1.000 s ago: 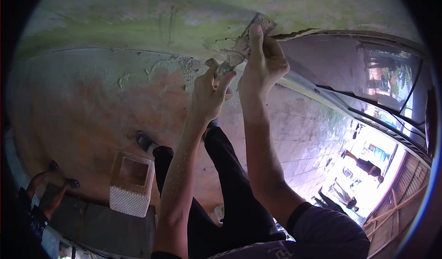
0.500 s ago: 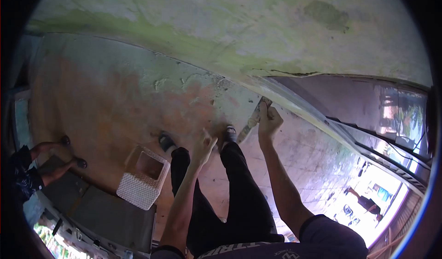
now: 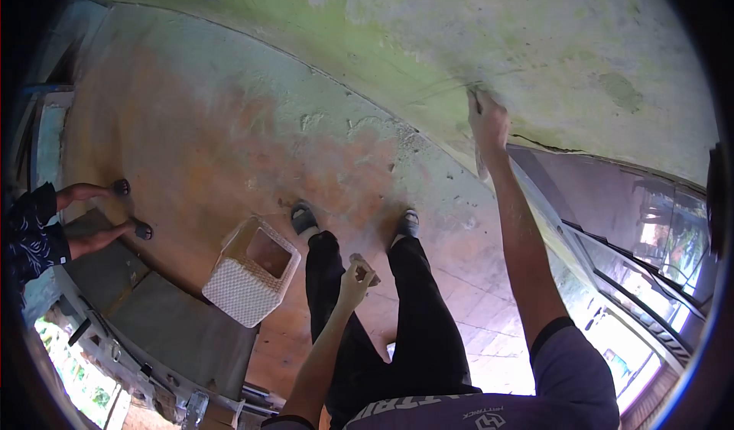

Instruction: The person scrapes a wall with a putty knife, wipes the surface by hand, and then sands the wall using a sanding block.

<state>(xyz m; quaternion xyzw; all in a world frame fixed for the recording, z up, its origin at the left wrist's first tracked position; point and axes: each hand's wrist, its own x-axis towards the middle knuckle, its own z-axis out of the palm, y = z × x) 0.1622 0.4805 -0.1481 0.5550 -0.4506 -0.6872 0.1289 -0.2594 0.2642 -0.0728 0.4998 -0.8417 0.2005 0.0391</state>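
My right hand [image 3: 489, 123] is raised against the green, patchy wall [image 3: 428, 55], closed on a scraper [image 3: 481, 164]. Part of the scraper's handle shows below the fist; its working end is hidden by my fingers at the wall. In front of my legs, my left hand [image 3: 352, 288] is closed on a small flat greyish-brown piece [image 3: 374, 279], whose exact kind I cannot make out. My left hand is well apart from the wall.
A white woven-pattern stool [image 3: 243, 292] lies on the stained floor [image 3: 183, 162] left of my feet. Farther left, another person's legs [image 3: 95, 193] show beside a dark grey bench-like surface [image 3: 183, 331]. A crack [image 3: 547, 146] runs above the louvred window [image 3: 642, 231] at right.
My right hand has moved up with the scraper, from over the floor to the wall. My left hand has moved lower and turned, so the flat piece in it now shows. The view has shifted.
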